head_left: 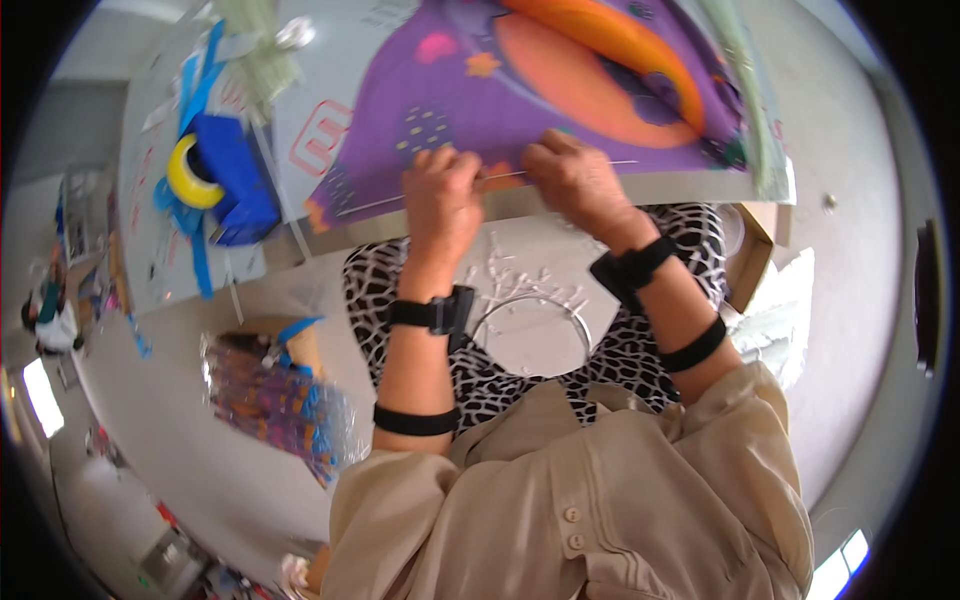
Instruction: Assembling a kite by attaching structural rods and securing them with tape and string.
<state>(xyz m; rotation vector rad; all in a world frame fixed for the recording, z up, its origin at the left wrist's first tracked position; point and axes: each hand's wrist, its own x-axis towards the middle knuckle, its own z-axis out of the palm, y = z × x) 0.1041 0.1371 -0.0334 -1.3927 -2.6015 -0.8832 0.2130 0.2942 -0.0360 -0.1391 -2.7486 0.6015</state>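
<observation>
A purple printed fabric sheet (385,150), shaped like a kite with orange and pink figures, lies across the table. Along its near edge runs a thin white rod (372,208). My left hand (443,195) has its fingers curled closed on that edge, left of the middle. A short way to the right, my right hand (578,178) pinches the same edge with bent fingers. Whether the fingertips hold the rod or only the fabric is hidden. An orange curved piece (655,75) stands up from the sheet's far right part.
Left on the table (160,270) sits a blue tape dispenser (240,180) with a yellow roll (190,172). Plastic-wrapped printed packs (265,395) lie on the floor. A cardboard box (752,262) and white plastic bag (790,315) are at right. Another person (55,322) is far left.
</observation>
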